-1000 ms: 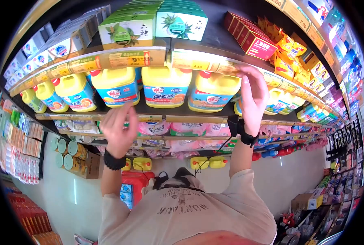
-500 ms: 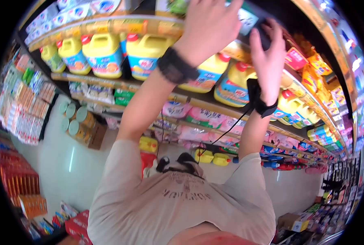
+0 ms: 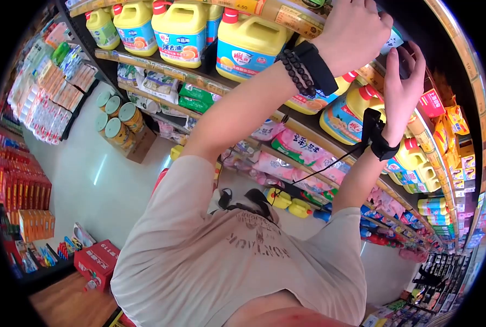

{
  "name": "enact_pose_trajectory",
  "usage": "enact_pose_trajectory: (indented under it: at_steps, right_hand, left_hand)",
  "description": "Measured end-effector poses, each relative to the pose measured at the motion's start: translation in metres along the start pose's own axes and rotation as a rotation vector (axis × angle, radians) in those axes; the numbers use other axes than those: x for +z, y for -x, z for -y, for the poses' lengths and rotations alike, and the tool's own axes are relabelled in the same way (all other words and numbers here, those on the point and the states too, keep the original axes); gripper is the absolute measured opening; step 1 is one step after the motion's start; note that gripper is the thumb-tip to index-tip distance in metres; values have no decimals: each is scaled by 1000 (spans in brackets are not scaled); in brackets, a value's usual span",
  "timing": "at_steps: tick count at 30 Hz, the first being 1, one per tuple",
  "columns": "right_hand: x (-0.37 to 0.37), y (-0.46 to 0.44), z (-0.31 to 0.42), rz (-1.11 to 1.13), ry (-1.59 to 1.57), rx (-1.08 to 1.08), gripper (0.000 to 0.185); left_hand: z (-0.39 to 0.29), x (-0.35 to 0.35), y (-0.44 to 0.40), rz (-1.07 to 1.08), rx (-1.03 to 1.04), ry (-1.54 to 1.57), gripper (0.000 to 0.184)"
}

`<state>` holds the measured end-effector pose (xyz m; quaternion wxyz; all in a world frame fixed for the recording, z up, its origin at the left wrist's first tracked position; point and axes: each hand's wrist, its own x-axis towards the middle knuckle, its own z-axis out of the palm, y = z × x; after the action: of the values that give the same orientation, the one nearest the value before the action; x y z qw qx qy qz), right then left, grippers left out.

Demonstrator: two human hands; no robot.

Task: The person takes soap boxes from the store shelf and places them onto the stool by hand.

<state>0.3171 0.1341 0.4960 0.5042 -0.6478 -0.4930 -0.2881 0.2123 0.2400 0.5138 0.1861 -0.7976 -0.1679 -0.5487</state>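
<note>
At the upper shelf, my left hand [image 3: 357,34] is bent at the wrist with its fingers curled. What it grips, if anything, is hidden behind the fingers. Just right of it, my right hand [image 3: 405,86] has its thumb and fingers bent around a dark object [image 3: 408,64] whose kind I cannot make out. A pale teal-and-white item [image 3: 394,41] shows between the hands; whether either touches it is unclear. Below my wrists stand yellow detergent jugs [image 3: 252,46] with blue labels and red caps. Black bands circle both wrists, and a dark cable runs from the right one.
Pink bagged goods [image 3: 300,144] fill lower shelves. Price strips [image 3: 292,16] line the shelf edges. Several yellow tins [image 3: 118,131] stand by a carton on the floor at left. A red box [image 3: 97,261] is at lower left. Small orange packs [image 3: 456,121] sit at right.
The view has shifted, so shelves and jugs appear lower and both hands appear farther right. My hands remain at the upper shelf, close together.
</note>
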Motion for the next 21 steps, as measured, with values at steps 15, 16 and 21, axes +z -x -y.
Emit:
enact_pose_trajectory:
  at_steps: [15,16,21]
  right_hand:
    - [-1,-22,-24,56,140,-131,44]
    - [0,-26,-31,54,164,-161,44]
    - [-6,-25,-17,65,212,-145,37]
  left_hand:
    - [-6,6,13,-174,-16,129,20]
    - [-5,6,12,-163,-10,142,20]
    - [-1,16,10,-139,2,133,15]
